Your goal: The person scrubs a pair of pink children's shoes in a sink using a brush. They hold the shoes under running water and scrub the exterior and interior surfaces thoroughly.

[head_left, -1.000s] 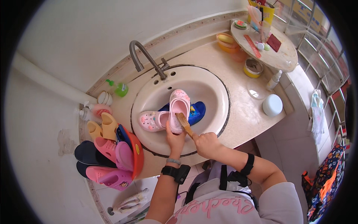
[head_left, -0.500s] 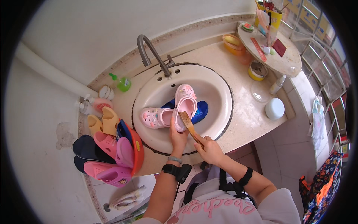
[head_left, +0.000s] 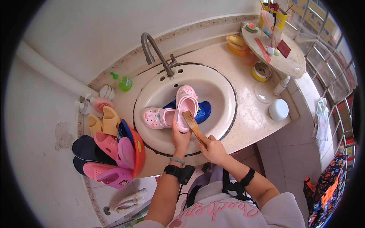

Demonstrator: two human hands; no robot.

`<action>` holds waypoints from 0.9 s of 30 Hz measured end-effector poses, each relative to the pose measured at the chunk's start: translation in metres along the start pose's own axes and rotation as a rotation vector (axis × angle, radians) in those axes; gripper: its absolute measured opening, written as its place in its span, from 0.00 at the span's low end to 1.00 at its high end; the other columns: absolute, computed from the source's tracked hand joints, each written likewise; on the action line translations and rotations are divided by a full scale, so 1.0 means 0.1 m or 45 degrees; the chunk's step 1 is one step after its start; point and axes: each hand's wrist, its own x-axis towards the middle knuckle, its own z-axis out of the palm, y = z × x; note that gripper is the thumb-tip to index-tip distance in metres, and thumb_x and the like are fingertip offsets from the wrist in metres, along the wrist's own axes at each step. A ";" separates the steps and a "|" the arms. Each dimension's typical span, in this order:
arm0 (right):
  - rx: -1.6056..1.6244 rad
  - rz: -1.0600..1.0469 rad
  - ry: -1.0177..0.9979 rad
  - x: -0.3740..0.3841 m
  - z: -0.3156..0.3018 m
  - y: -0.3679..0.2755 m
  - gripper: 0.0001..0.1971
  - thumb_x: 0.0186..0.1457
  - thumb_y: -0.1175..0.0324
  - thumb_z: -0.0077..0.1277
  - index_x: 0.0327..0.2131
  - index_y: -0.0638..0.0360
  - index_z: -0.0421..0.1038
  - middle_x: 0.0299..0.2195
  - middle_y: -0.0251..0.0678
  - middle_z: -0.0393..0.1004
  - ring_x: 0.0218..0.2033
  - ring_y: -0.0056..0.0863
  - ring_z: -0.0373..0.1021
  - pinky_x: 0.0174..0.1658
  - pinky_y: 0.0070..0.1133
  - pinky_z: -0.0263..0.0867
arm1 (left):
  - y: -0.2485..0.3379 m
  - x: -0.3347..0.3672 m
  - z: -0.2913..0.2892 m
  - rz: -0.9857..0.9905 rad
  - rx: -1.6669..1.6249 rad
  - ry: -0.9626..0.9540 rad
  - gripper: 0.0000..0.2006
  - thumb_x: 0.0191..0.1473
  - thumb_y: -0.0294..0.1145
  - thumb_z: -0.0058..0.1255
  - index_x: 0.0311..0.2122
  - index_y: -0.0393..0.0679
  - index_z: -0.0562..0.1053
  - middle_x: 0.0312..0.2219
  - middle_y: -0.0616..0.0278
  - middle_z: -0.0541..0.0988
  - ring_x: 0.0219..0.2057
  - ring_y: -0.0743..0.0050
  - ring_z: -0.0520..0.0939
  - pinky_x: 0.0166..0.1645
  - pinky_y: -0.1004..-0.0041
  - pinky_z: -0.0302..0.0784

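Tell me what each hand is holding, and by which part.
The left hand holds one pink clog by its heel end; the right hand grips a wooden brush by its handle.

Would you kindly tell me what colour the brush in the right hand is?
The brush is light golden brown, showing best in the head view.

Pale top (head_left: 279,209): large pink cursive lettering (head_left: 230,207), one line across the front, the only clearly readable text. Yellow container (head_left: 280,22), upper right: block lettering on its side, partly visible. Yellow panel (head_left: 321,19) beyond the window bars: a few pale characters, warped near the picture's rim, not readable. Green pump bottle (head_left: 124,84): small label, print too fine to read. Red tub (head_left: 140,159): yellow oval mark (head_left: 139,146), details unclear.
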 end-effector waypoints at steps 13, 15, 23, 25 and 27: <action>0.035 -0.176 0.170 0.11 -0.15 0.09 0.19 0.49 0.65 0.46 0.48 0.52 0.65 0.26 0.47 0.65 0.22 0.44 0.67 0.28 0.32 0.66 | -0.08 -0.01 0.03 -0.138 -0.250 0.042 0.42 0.32 0.24 0.64 0.54 0.36 0.53 0.46 0.48 0.68 0.46 0.62 0.71 0.48 0.69 0.67; -0.026 -0.291 0.072 0.05 -0.02 0.09 0.20 0.49 0.64 0.47 0.48 0.50 0.65 0.27 0.47 0.64 0.21 0.44 0.67 0.27 0.32 0.66 | -0.12 -0.01 0.02 -0.147 -0.272 0.070 0.41 0.33 0.25 0.64 0.54 0.36 0.54 0.44 0.49 0.69 0.44 0.64 0.72 0.47 0.70 0.68; -0.507 -0.333 0.249 0.66 -0.06 0.06 0.21 0.48 0.65 0.45 0.49 0.51 0.63 0.30 0.44 0.63 0.17 0.39 0.67 0.22 0.32 0.66 | 0.00 0.02 -0.04 -0.110 -0.119 0.126 0.42 0.32 0.30 0.64 0.54 0.36 0.54 0.43 0.49 0.70 0.43 0.63 0.73 0.46 0.70 0.68; -0.478 -0.289 0.275 0.58 -0.12 0.12 0.20 0.48 0.66 0.45 0.48 0.49 0.64 0.29 0.43 0.63 0.17 0.40 0.66 0.22 0.32 0.66 | -0.01 0.02 -0.04 -0.126 -0.174 0.142 0.41 0.32 0.30 0.64 0.53 0.35 0.55 0.42 0.50 0.71 0.43 0.65 0.73 0.46 0.70 0.68; -0.409 -0.190 0.263 0.42 -0.18 0.18 0.20 0.49 0.66 0.45 0.48 0.48 0.64 0.28 0.43 0.63 0.19 0.41 0.67 0.24 0.32 0.66 | -0.02 0.01 -0.03 -0.151 -0.206 0.142 0.41 0.32 0.30 0.64 0.53 0.35 0.55 0.42 0.50 0.71 0.43 0.65 0.73 0.46 0.70 0.68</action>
